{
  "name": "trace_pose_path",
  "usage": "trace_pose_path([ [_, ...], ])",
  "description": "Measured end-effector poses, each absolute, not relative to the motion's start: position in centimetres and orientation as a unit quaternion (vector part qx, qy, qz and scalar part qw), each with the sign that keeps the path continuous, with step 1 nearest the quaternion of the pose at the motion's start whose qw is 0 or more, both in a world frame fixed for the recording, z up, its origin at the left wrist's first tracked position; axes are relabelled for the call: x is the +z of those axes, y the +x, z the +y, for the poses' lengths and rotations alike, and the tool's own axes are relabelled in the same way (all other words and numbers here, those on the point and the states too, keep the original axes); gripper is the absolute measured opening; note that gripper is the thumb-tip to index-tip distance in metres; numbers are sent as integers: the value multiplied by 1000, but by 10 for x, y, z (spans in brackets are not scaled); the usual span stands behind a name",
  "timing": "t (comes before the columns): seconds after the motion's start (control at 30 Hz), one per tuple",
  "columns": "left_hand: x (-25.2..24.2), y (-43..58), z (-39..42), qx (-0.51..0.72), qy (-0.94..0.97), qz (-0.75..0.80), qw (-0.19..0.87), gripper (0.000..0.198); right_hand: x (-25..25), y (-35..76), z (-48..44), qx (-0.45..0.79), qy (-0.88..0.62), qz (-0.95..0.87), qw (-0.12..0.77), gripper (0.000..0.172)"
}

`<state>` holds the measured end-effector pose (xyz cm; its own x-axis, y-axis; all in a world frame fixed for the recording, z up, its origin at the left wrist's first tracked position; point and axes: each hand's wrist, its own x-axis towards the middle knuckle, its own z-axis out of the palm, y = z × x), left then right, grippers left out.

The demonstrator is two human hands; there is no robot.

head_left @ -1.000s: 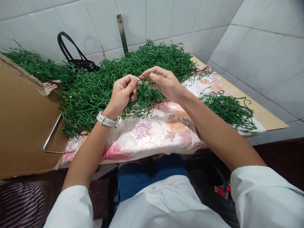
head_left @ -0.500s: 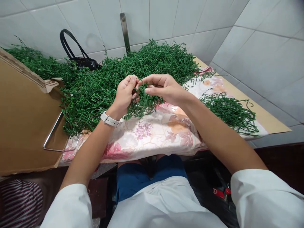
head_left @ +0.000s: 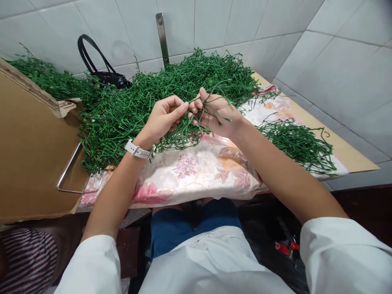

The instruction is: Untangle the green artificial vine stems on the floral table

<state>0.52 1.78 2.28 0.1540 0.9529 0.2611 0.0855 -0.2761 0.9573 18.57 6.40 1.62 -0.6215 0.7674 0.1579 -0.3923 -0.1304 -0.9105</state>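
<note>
Thin green stems with small knobs, plastic-looking, lie in a large tangled heap (head_left: pixel 196 75) beyond my hands. My right hand (head_left: pixel 221 118) is turned palm up above the heap's near edge, its fingers curled round a branching green stem (head_left: pixel 227 119) whose strands cross the palm. Close beside it, my left hand (head_left: pixel 163 117) has thumb and forefinger pinched together at the stem's left end. What exactly sits between those fingertips is partly hidden. A white watch strap (head_left: pixel 137 150) circles my left wrist.
A smaller bunch of green stems (head_left: pixel 301 145) lies at the right on the floral cloth (head_left: pixel 186 179). To the left stands a cardboard box (head_left: pixel 33 151) beside a bent metal wire frame (head_left: pixel 65 173). A black handbag (head_left: pixel 112 78) rests against the tiled wall (head_left: pixel 214 24).
My right hand has rolled from palm down to palm up, and the stem's strands now spread over its palm. The left hand has moved only slightly, with its thumb now pointing right.
</note>
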Motion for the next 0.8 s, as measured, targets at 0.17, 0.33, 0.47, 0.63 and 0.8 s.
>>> trace_pose_path([
  [0.17,24,-2,24,545,674,398,300,48,22,191,59,776,-191,-497,339,41],
  [0.33,27,-1,22,475,759,379,235,49,24,194,58,761,-190,-499,367,45],
  [0.47,27,-8,20,424,777,406,226,43,22,197,65,758,-170,-501,382,41],
  [0.63,24,-12,21,407,781,427,207,38,17,203,75,706,-191,-563,385,31],
  [0.8,26,-8,24,481,748,392,235,37,15,206,76,693,-178,-580,390,31],
])
